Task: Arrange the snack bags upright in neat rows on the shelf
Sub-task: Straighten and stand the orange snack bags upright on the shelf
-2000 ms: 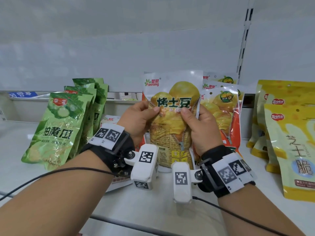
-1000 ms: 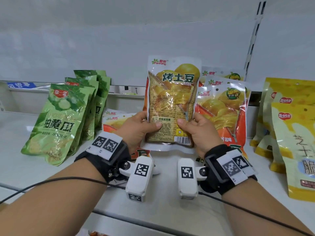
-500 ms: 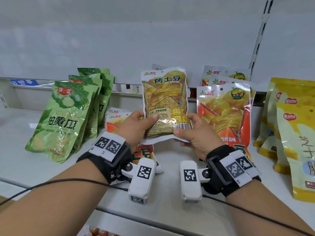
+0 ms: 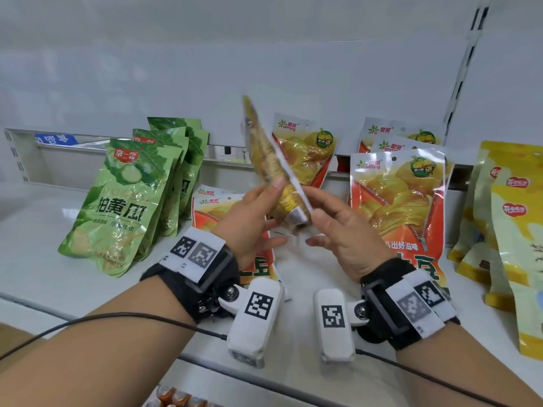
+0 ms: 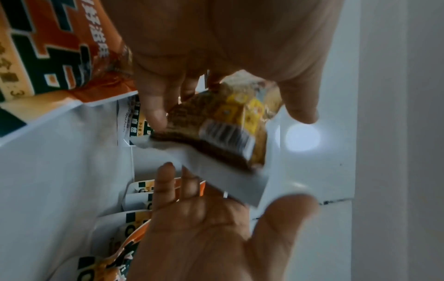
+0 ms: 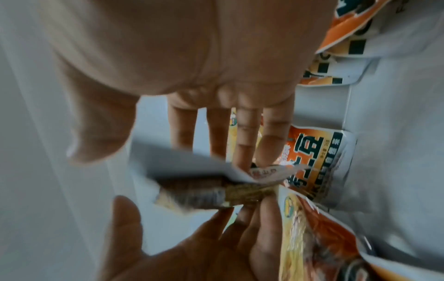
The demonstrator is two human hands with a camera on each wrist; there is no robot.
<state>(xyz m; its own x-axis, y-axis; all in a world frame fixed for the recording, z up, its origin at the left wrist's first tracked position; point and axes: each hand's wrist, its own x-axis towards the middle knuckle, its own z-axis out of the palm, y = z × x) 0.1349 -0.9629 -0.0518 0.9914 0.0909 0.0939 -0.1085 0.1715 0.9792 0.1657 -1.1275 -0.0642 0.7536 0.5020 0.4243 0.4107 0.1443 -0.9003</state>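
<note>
Nearest us, our left hand (image 4: 249, 227) and our right hand (image 4: 343, 230) meet above the white shelf (image 4: 308, 274), and between them we hold the glossy yellow-and-orange potato snack bag (image 4: 273, 168) by its lower end. The left thumb and fingertips pinch it from the left; the right hand's fingers, fairly straight, press the sealed white bottom edge from the other side, and the right wrist view shows them only touching that strip. We judge the bag light, soft and crinkly, with a slippery film, so the flat seams are the safest places to grip, since the filled middle would buckle. Its long axis runs steeply up and leans to the left, top seam highest, and it is turned edge-on to us, so the printed face points sideways, not forward. Behind it another orange potato bag (image 4: 305, 154) stands against the back panel, more lie flat below on the shelf, and a row of the same bags (image 4: 396, 195) stands to the right. Farther left stand green cucumber bags (image 4: 123, 201); far right, yellow bags (image 4: 517, 230).
</note>
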